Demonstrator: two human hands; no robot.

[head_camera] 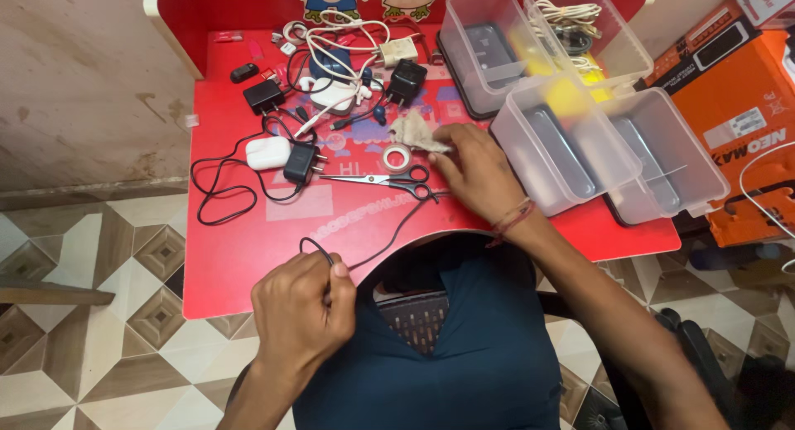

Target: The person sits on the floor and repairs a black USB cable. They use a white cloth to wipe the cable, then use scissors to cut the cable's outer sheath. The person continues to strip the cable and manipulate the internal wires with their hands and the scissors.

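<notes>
A thin black cable (389,235) runs across the red worktop (248,248) between both hands. The left hand (302,310) pinches its looped end; the right hand (476,173) presses a cloth (414,130) beside the scissors (385,180) and tape roll (397,158).

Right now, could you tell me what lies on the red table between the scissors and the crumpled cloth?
In the head view, a small roll of tape lies between the scissors and the crumpled cloth, just left of the right hand.
</notes>
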